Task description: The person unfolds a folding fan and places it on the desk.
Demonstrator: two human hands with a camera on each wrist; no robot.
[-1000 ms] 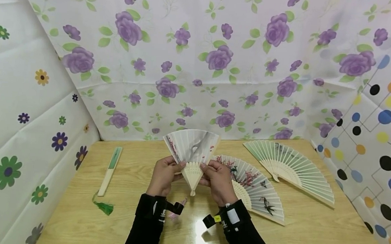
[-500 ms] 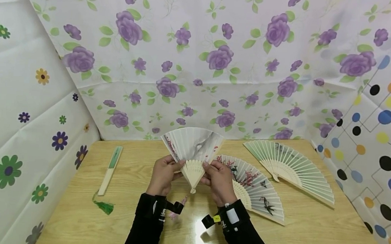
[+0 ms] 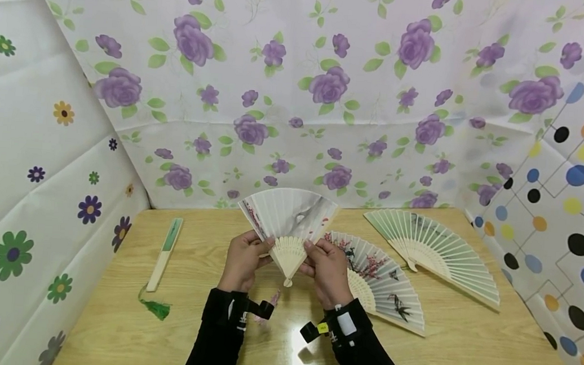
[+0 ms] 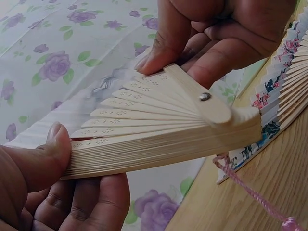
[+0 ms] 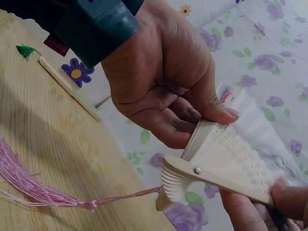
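Left hand (image 3: 241, 261) and right hand (image 3: 331, 269) pinch opposite sides of the folding fan (image 3: 289, 219) over the table (image 3: 203, 250), between its side edges. Probably feather-light and rips easily, so I'd grab the stiff ribs (image 4: 130, 147).

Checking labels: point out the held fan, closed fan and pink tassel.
Held fan (image 3: 289, 223): head view, lower part of its white leaf.
Closed fan (image 3: 162, 259): head view, pale stick near mid-length.
Pink tassel (image 5: 34, 186): right wrist view, its loose threads.
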